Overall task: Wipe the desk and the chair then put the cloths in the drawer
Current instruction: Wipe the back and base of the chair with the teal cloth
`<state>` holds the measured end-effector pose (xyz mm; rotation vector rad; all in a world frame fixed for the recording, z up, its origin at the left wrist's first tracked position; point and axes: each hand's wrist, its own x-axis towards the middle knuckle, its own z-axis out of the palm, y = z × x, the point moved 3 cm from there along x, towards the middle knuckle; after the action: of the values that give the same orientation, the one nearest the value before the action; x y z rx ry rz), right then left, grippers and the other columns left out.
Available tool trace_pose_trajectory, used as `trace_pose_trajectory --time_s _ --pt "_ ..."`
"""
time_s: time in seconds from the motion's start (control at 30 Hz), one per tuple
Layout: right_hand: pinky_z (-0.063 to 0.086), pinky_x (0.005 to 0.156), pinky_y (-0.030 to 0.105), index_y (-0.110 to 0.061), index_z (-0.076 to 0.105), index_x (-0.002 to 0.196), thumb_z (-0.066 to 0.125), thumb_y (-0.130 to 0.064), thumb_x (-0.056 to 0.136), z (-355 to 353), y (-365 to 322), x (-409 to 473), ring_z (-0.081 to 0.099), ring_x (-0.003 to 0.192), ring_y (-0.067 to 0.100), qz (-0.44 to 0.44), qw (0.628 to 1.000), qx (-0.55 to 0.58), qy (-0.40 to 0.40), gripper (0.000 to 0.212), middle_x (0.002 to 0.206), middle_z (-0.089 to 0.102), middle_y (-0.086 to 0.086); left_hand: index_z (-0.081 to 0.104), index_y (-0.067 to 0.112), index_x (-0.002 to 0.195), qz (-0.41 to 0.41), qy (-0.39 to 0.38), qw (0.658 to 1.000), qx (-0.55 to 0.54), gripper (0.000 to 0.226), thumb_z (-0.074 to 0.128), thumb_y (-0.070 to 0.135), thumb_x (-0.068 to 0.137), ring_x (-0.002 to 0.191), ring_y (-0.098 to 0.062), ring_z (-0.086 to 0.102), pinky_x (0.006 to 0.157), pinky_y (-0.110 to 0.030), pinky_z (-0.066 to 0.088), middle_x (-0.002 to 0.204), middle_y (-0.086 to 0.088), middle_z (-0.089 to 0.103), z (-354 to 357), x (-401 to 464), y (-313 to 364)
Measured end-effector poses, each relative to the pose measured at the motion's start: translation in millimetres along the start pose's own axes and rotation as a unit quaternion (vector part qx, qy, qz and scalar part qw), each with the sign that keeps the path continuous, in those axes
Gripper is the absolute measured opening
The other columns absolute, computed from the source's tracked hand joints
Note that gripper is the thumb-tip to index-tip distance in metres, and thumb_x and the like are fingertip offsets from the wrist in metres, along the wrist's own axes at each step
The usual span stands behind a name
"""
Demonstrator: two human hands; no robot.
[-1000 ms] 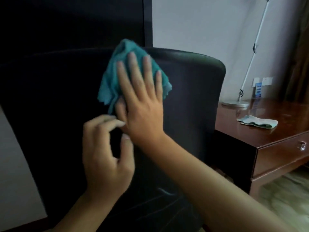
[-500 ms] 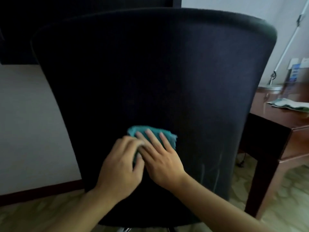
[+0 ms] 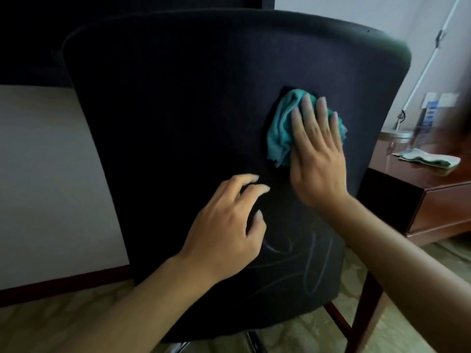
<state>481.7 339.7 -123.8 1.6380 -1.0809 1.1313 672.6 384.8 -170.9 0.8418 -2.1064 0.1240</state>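
Observation:
The black chair back (image 3: 178, 123) fills most of the view. My right hand (image 3: 316, 159) lies flat on a crumpled teal cloth (image 3: 280, 133) and presses it against the right upper part of the chair back. My left hand (image 3: 229, 225) rests lower on the chair back, fingers loosely curled, holding nothing. A second, pale green and white cloth (image 3: 428, 159) lies on the brown wooden desk (image 3: 438, 200) at the right. The desk's drawer front shows below its top, shut.
A silver desk lamp (image 3: 397, 131) with a thin white arm stands on the desk by the wall. A white wall with a dark skirting board (image 3: 63, 284) lies to the left. Patterned floor (image 3: 63, 327) shows below the chair.
My right hand has slid the teal cloth up and to the right across the chair back. My left hand has come off the cloth and stays lower down.

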Motion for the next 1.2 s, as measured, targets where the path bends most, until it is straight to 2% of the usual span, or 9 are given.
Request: trace_pose_trajectory --time_s 0.23,0.37,0.5,0.7,0.77,0.83,0.9,1.0,1.2 --pt "0.02 0.114 0.054 -0.011 0.01 0.154 0.042 -0.019 0.094 57.0 -42.2 -256.7 0.009 0.151 0.033 0.197 0.964 0.03 -0.176 0.069 0.166 -0.01 0.002 0.063 0.023 0.118 0.006 -0.048 0.999 -0.012 0.037 0.048 0.028 0.084 0.119 -0.01 0.052 0.097 -0.022 0.046 0.13 0.007 0.052 64.9 -20.3 13.3" --pt "0.009 0.119 0.046 -0.009 0.007 0.158 0.056 -0.024 0.1 67.4 -55.4 -274.4 -0.006 0.153 0.029 0.231 0.942 0.037 -0.241 0.077 0.166 -0.015 0.003 0.065 0.024 0.115 0.044 -0.086 0.995 0.027 0.038 0.045 0.031 0.083 0.119 -0.01 0.052 0.098 -0.026 0.049 0.128 0.005 0.053 91.3 -22.5 24.7" --pt "0.002 0.123 0.045 -0.009 0.005 0.156 0.029 -0.024 0.103 48.2 -9.0 -178.4 -0.006 0.152 0.029 0.298 0.94 0.113 -0.12 0.06 0.165 -0.003 0.009 0.067 0.02 0.106 0.053 -0.059 0.994 0.071 0.034 0.056 0.029 0.075 0.096 -0.02 0.056 0.083 -0.036 0.05 0.108 0.001 0.056 92.9 6.2 8.7" --pt "-0.003 0.124 0.03 -0.008 0.012 0.156 0.029 -0.011 0.099 42.8 61.4 -99.8 -0.006 0.149 0.011 0.406 0.903 0.137 0.01 0.059 0.159 0.003 -0.006 0.065 0.02 0.102 0.044 -0.054 0.996 0.048 0.031 0.051 0.035 0.079 0.092 -0.014 0.05 0.081 -0.028 0.042 0.101 0.005 0.053 99.8 19.1 -2.8" --pt "0.005 0.126 0.039 -0.026 0.004 0.155 0.028 -0.016 0.102 57.5 50.6 -165.0 0.001 0.151 0.011 0.478 0.863 0.162 0.023 0.059 0.161 0.003 -0.008 0.065 0.02 0.098 0.051 -0.051 0.996 0.051 0.027 0.052 0.033 0.078 0.09 -0.014 0.05 0.08 -0.028 0.041 0.099 0.006 0.053 102.0 18.8 -4.3" --pt "0.016 0.123 0.048 -0.052 -0.01 0.145 0.028 -0.023 0.105 67.4 18.1 -250.2 0.009 0.152 0.014 0.61 0.771 0.182 -0.013 0.062 0.165 0.005 -0.006 0.064 0.02 0.095 0.056 -0.049 0.996 0.054 0.025 0.051 0.032 0.078 0.089 -0.014 0.049 0.079 -0.028 0.042 0.098 0.006 0.053 103.6 19.3 -5.1" --pt "0.012 0.125 0.044 -0.048 -0.012 0.142 0.028 -0.021 0.106 66.7 -14.1 -304.2 0.001 0.151 0.01 0.691 0.698 0.172 -0.078 0.061 0.167 0.0 -0.003 0.064 0.02 0.094 0.059 -0.053 0.996 0.052 0.025 0.05 0.032 0.077 0.089 -0.014 0.049 0.079 -0.028 0.041 0.097 0.007 0.052 104.3 19.8 -3.8" --pt "0.005 0.125 0.039 -0.026 -0.005 0.153 0.029 -0.014 0.107 63.7 -16.5 -306.4 -0.005 0.152 0.012 0.724 0.658 0.185 -0.093 0.059 0.167 -0.002 -0.001 0.063 0.019 0.095 0.048 -0.058 0.996 0.051 0.026 0.05 0.032 0.077 0.09 -0.015 0.049 0.08 -0.028 0.041 0.096 0.006 0.053 103.8 21.4 -2.0" --pt "-0.005 0.122 0.027 -0.015 0.007 0.156 0.023 -0.022 0.094 44.2 47.3 -140.9 -0.008 0.146 0.006 0.537 0.82 0.2 -0.013 0.064 0.16 -0.001 -0.01 0.062 0.02 0.095 0.05 -0.061 0.995 0.059 0.025 0.048 0.033 0.078 0.089 -0.014 0.051 0.079 -0.03 0.045 0.096 0.006 0.054 100.4 19.0 -4.4"
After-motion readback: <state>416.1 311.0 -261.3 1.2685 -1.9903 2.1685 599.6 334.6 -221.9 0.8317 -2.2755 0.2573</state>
